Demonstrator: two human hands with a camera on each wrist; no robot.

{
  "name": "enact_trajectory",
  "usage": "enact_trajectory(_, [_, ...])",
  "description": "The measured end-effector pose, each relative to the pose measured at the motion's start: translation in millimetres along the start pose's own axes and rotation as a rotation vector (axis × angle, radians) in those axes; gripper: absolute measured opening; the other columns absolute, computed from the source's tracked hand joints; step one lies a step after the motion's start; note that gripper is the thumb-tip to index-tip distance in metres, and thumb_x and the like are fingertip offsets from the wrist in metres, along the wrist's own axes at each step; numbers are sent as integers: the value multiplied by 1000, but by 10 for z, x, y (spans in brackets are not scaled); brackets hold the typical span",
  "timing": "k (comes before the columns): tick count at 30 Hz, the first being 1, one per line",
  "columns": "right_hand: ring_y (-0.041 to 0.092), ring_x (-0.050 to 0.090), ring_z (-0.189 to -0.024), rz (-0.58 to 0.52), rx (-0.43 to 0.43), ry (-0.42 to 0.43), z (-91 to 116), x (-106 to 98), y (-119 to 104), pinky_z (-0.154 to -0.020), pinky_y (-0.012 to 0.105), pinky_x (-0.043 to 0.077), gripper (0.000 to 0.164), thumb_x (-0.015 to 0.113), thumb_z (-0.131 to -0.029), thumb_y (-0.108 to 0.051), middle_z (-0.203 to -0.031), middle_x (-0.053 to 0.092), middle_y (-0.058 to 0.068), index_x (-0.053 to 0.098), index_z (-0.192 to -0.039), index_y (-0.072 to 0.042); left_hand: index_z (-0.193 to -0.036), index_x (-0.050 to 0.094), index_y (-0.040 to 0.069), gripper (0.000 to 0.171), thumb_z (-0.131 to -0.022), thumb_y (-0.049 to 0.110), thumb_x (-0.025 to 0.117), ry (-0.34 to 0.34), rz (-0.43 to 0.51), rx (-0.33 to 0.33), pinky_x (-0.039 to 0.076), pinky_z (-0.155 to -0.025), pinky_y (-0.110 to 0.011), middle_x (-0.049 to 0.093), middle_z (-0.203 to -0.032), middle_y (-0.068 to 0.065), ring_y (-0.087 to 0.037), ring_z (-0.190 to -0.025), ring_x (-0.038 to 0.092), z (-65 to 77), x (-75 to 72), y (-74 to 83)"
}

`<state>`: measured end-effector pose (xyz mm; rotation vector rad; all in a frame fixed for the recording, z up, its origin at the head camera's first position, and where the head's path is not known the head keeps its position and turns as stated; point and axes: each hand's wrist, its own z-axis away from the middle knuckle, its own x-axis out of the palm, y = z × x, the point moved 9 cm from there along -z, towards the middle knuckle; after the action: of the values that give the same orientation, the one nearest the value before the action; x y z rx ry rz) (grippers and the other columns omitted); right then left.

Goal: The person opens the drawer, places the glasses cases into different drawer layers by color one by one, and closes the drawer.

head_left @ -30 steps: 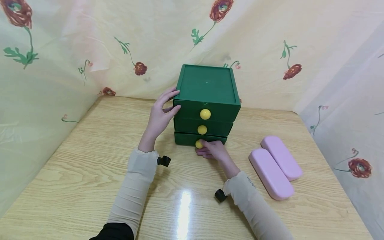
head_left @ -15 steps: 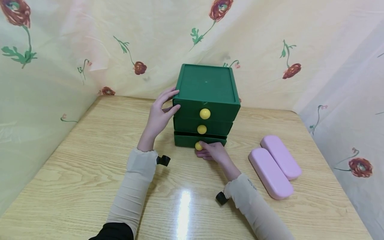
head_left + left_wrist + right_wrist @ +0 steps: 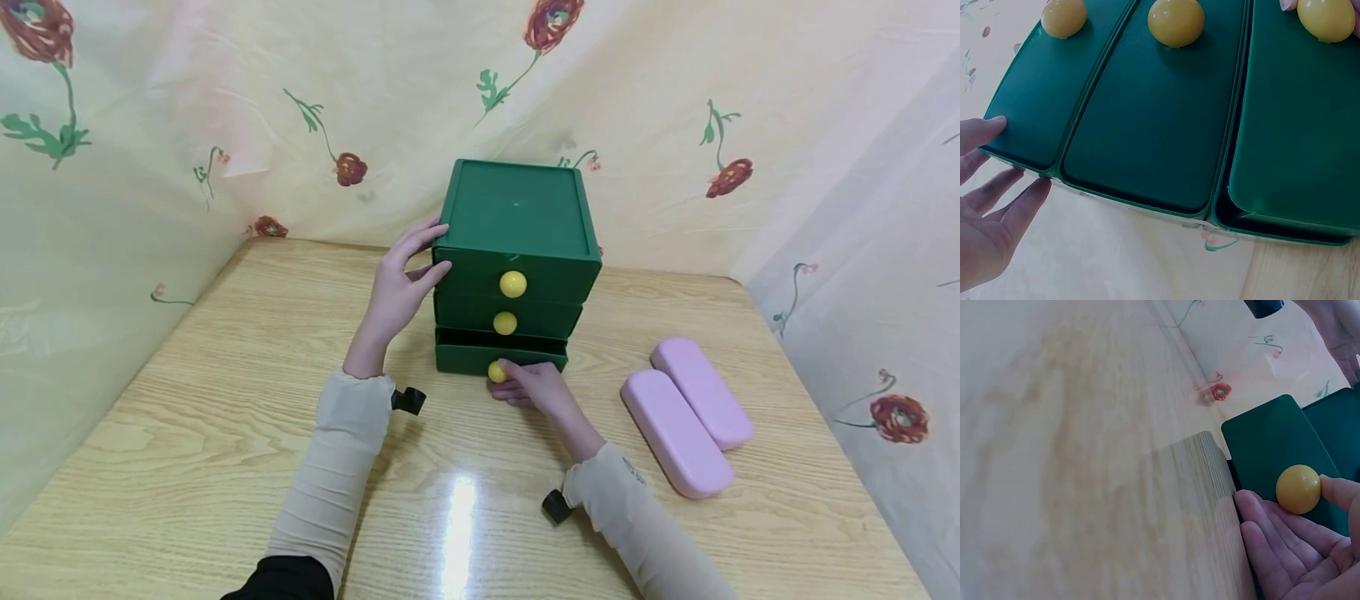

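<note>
A green three-drawer cabinet point(image 3: 517, 208) with round yellow knobs stands at the back of the table. My left hand point(image 3: 397, 287) steadies its upper left side, the thumb on the top drawer's front and the other fingers along the side wall. Down low, my right hand point(image 3: 540, 388) pinches the bottom drawer's knob point(image 3: 497, 372) between thumb and fingers. That bottom drawer point(image 3: 459, 359) is pulled partly out, with a dark gap above its front. In the left wrist view its front point(image 3: 1304, 131) juts past the two closed drawers. Its inside is mostly hidden.
Two pink oblong cases point(image 3: 678, 433) lie side by side to the right of my right hand. The wooden table point(image 3: 225, 400) ends at a floral curtain point(image 3: 375, 100) behind the cabinet. A black wrist-camera piece point(image 3: 557, 506) sits by my right cuff.
The bottom drawer has slid out toward me, widening the gap above its front. My right hand has moved slightly toward me with the knob, while the left hand keeps its place.
</note>
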<state>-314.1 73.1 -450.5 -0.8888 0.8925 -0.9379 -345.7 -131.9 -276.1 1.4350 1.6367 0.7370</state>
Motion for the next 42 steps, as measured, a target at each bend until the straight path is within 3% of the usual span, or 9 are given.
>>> enact_trajectory(26, [19, 73, -93, -27, -4, -8, 114, 41, 78, -78, 28, 60, 51, 56, -97, -43, -102, 74, 16, 67, -114, 4, -135, 55, 4, 43, -93, 8, 63, 10, -8, 12, 52, -97, -47, 44, -150, -8, -26, -132, 49, -2, -28, 6])
enact_trajectory(42, [19, 72, -97, -142, 11, -33, 217, 98, 199, -82, 27, 59, 47, 56, -98, -37, -109, 73, 17, 65, -117, 5, -136, 55, 8, 44, -93, 11, 63, -3, -7, -9, 52, -99, -46, 44, -150, -4, -24, -131, 48, -12, -2, -48])
